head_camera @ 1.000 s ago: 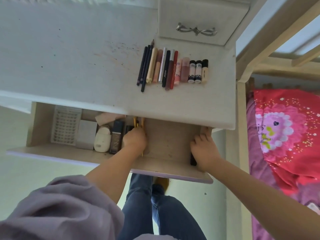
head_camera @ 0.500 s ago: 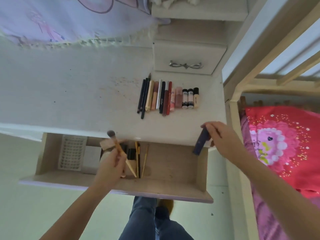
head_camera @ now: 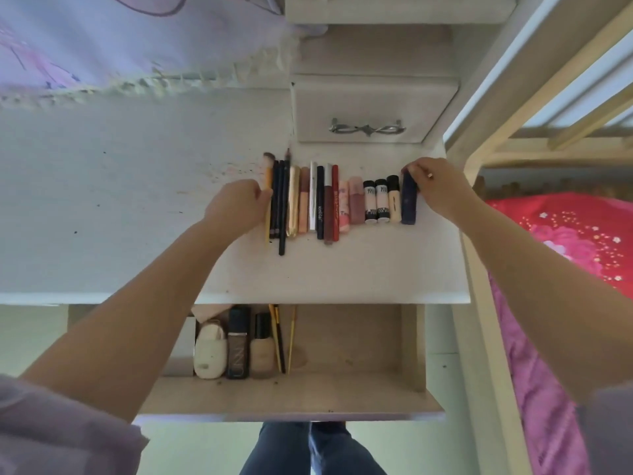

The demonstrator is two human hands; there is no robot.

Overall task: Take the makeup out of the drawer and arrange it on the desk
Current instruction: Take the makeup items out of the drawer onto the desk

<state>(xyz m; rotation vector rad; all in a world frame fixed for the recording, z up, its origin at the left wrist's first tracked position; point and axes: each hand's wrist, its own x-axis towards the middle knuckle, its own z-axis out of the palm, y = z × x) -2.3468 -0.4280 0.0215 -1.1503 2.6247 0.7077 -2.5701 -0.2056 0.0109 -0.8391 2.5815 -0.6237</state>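
Fingers (head_camera: pixel 416 171) on tube (head_camera: pixel 408 200), white desk (head_camera: pixel 120 200), pink bedding (head_camera: pixel 565 252)

Soft daylight fills my view, brightest at the upper right of the frame, where the pale bed rails (head_camera: pixel 534 97) nearly wash out. The desk (head_camera: pixel 102 200) is evenly lit with no hard glare; my forearms cast only faint shadows. Inside the drawer (head_camera: pixel 359 337), just under the desk edge, it is dimmer. The wide lens bends straight lines at the edges. My sleeve (head_camera: pixel 51 433) at lower left is blurred, and the whole picture looks slightly soft.
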